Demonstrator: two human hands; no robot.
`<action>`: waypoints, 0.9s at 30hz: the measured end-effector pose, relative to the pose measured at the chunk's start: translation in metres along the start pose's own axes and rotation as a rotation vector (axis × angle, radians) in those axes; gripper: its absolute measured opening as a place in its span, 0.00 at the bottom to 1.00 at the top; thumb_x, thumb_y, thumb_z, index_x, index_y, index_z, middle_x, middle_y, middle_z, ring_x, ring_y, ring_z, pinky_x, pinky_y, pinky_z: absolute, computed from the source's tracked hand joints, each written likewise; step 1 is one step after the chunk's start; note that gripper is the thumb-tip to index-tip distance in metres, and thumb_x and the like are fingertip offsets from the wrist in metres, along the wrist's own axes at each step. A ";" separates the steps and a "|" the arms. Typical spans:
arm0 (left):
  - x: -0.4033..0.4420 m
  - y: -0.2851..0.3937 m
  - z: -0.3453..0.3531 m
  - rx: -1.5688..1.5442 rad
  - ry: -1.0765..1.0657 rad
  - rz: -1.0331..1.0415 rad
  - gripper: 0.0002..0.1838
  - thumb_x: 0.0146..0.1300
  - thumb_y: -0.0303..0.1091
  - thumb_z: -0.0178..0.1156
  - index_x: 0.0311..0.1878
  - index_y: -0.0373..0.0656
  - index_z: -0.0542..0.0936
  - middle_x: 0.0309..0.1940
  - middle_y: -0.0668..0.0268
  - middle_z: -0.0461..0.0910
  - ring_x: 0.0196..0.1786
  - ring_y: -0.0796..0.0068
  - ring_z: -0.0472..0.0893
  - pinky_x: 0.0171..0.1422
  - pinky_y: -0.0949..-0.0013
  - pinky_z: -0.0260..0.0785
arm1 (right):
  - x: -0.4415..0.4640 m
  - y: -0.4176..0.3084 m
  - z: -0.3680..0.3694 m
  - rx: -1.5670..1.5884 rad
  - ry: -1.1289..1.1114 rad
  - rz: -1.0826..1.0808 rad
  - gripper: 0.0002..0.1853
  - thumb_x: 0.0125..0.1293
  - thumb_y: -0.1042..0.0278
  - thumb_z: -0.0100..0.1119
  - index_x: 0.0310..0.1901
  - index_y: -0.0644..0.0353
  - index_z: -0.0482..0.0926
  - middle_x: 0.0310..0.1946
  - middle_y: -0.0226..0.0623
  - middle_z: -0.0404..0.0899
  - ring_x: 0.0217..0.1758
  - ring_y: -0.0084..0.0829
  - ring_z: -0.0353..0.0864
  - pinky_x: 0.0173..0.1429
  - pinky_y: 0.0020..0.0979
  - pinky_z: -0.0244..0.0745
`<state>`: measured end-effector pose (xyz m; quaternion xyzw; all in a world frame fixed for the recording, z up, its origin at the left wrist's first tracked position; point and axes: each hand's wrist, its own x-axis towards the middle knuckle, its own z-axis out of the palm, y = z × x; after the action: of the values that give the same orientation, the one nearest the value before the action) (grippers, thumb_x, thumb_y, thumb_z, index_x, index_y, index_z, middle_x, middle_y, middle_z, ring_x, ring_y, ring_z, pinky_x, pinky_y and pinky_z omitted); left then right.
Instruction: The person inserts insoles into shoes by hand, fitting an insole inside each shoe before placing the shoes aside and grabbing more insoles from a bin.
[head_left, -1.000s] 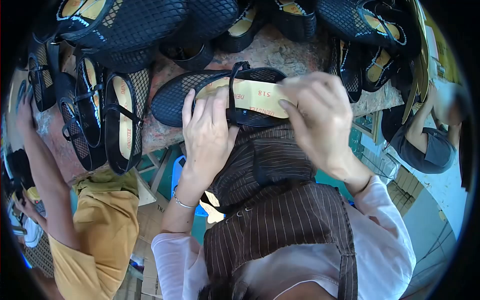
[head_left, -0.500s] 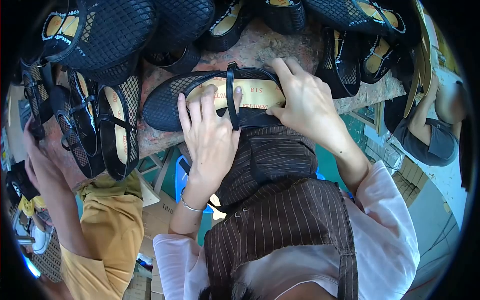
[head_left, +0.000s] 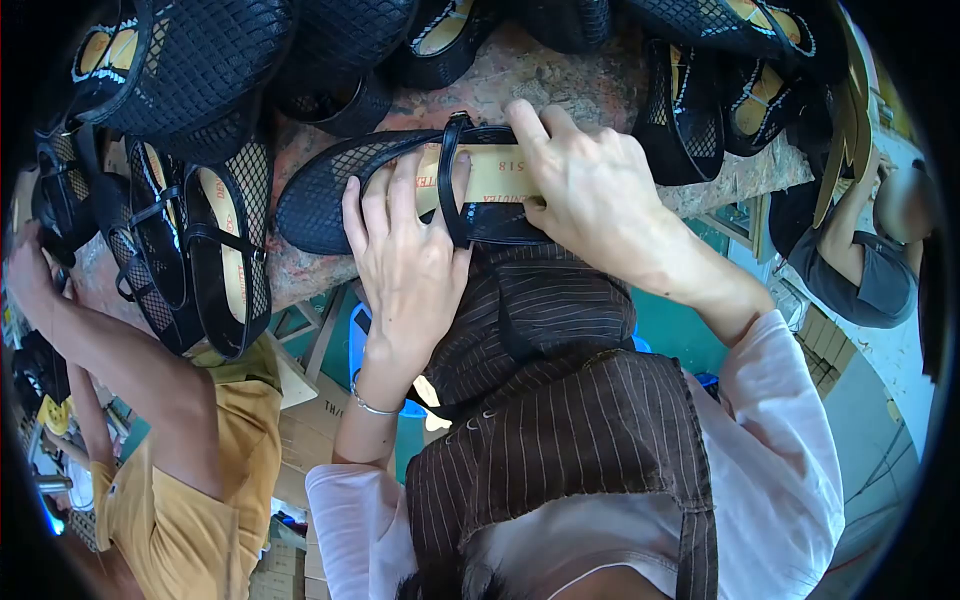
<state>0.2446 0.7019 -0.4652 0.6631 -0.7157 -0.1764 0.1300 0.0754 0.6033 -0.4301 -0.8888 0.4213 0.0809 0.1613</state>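
A black mesh strap shoe [head_left: 325, 200] lies sideways at the table's front edge, toe to the left. Inside it is a yellow insole [head_left: 490, 180] with red printing; a thin black strap [head_left: 450, 185] crosses above. My left hand [head_left: 405, 250] reaches into the opening, its fingertips pressed on the insole near the strap and one finger passing under it. My right hand [head_left: 595, 190] wraps the heel end from above, thumb at the near rim and fingers over the far side. That hand hides the heel and the insole's right end.
More black mesh shoes [head_left: 220, 240] stand close on the left, and others [head_left: 680, 120] at the right. Large shoes [head_left: 210, 70] crowd the back of the stained table [head_left: 300, 275]. A co-worker in a yellow shirt [head_left: 200, 490] reaches in at left; another person [head_left: 865, 275] is at right.
My right hand has slid left along the heel end, covering more of the insole. The shoe and left hand have shifted slightly left. The co-worker's arm at left has moved.
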 end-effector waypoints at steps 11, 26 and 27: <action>-0.006 0.009 0.006 0.156 -0.063 -0.014 0.48 0.48 0.34 0.75 0.76 0.50 0.68 0.73 0.53 0.67 0.76 0.53 0.65 0.80 0.37 0.46 | 0.020 0.024 0.001 0.133 -0.073 0.087 0.24 0.46 0.76 0.73 0.48 0.68 0.79 0.37 0.53 0.85 0.42 0.55 0.86 0.48 0.46 0.83; 0.001 0.024 -0.008 0.103 -0.088 -0.053 0.50 0.55 0.59 0.70 0.67 0.23 0.71 0.75 0.46 0.65 0.78 0.53 0.63 0.83 0.38 0.40 | 0.033 0.021 0.009 0.100 -0.174 0.147 0.13 0.48 0.77 0.66 0.38 0.66 0.84 0.36 0.53 0.86 0.43 0.55 0.88 0.48 0.47 0.84; 0.004 0.022 -0.020 0.013 -0.070 -0.048 0.49 0.54 0.59 0.71 0.66 0.23 0.72 0.70 0.46 0.71 0.74 0.52 0.69 0.82 0.38 0.42 | 0.018 0.020 0.008 0.055 -0.110 0.086 0.16 0.46 0.75 0.69 0.40 0.64 0.83 0.35 0.50 0.86 0.42 0.55 0.87 0.48 0.47 0.83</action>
<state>0.2326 0.6975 -0.4378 0.6743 -0.7049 -0.1980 0.0961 0.0715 0.5813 -0.4471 -0.8593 0.4517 0.1250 0.2048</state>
